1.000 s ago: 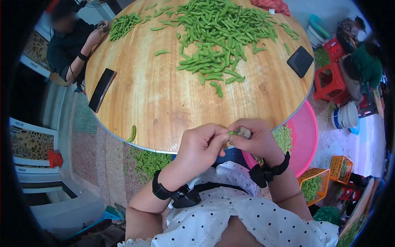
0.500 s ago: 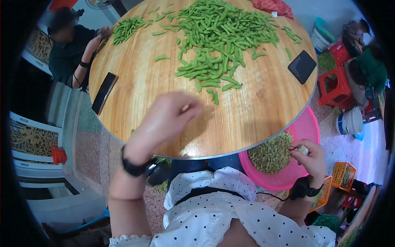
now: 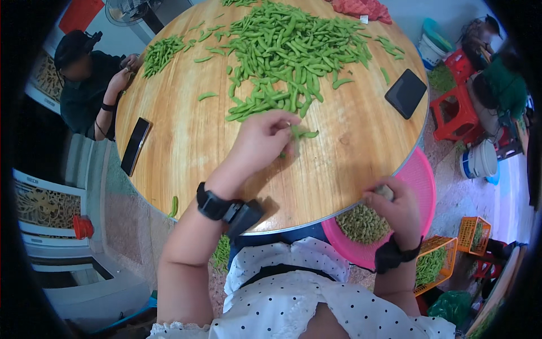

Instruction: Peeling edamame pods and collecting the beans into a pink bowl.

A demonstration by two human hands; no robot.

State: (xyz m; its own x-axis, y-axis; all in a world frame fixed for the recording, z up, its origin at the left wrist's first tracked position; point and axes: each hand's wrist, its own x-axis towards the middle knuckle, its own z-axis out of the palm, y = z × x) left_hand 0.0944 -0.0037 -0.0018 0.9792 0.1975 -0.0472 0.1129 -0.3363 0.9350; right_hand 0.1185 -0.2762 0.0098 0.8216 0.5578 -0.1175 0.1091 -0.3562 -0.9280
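Note:
My left hand (image 3: 264,141) is over the middle of the round wooden table (image 3: 197,169), its fingers curled at the near end of the bean heap. Green soybean pods (image 3: 308,134) stick out from its fingertips; how many it grips is partly hidden. A large heap of green soybean pods (image 3: 293,48) spreads beyond it. My right hand (image 3: 400,209) is closed at the table's right front edge, above a pink basin (image 3: 424,195). Something pale (image 3: 384,192) shows at its thumb, too unclear to name. Shelled beans (image 3: 362,224) lie in the basin.
One phone (image 3: 135,147) lies at the table's left edge, a dark tablet-like device (image 3: 406,94) at the right. A person (image 3: 84,85) handles pods from a small pile (image 3: 162,55) at far left. Red stools (image 3: 455,113), a white bucket (image 3: 480,162) and orange crates (image 3: 437,263) stand right.
My left hand has moved forward and right to the pods and closed on some. My right hand has moved left, toward the table edge. The view has shifted slightly.

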